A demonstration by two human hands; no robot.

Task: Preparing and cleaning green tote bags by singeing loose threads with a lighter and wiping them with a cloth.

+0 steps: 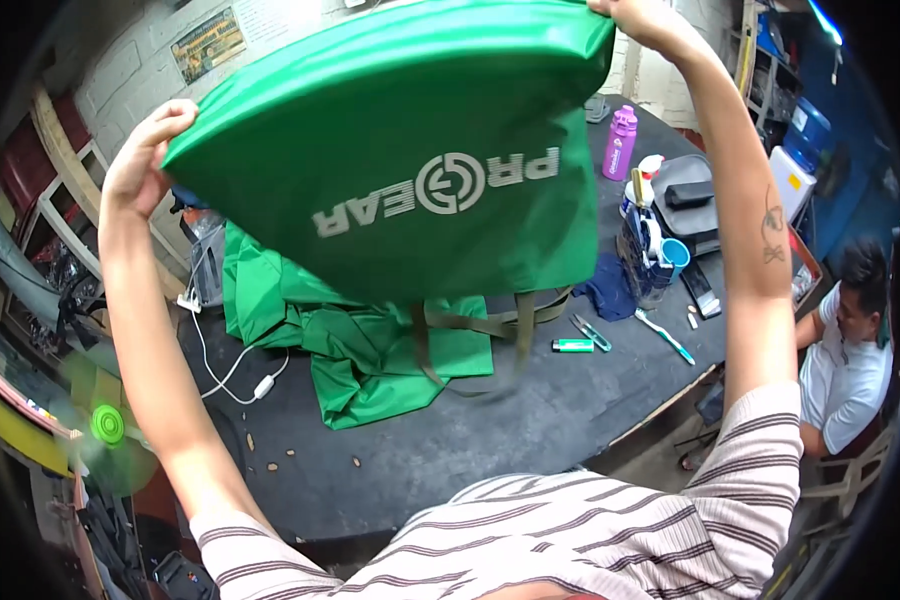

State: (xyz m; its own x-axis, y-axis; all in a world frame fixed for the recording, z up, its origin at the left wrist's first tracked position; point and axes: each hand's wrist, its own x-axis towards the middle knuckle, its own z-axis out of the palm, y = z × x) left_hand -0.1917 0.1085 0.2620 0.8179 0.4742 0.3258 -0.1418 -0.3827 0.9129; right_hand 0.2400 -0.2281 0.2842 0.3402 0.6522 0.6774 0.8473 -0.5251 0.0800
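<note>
Two hands are holding one green panel: the left hand [145,160] is closing its fingers on the corner at the person's left, and the right hand [642,18], partly cut off by the upper edge, is gripping the upper right corner. The panel [450,240] is hanging stretched between them above the table [530,430]. One heap of green cloth [370,365] is lying beneath; whether it is joining the panel, I cannot tell. At least two olive straps [525,330] are dangling below the panel's lower edge, slightly blurred.

On the table, one green lighter [572,346] is lying just beside one pair of snips [591,332], and one toothbrush [665,337] is resting to their right. One purple bottle [620,143] is standing farther back, and one blue cup [675,255] is sitting nearer. One white cord [210,365] is trailing at the left, and at least four tan bits [273,467] are lying near the front edge. One other person [850,350] is sitting at the right.

The panel is shining smoothly along its rounded top fold and darkening lower down; its face is showing white lettering, upside down, flanking one round white emblem.
</note>
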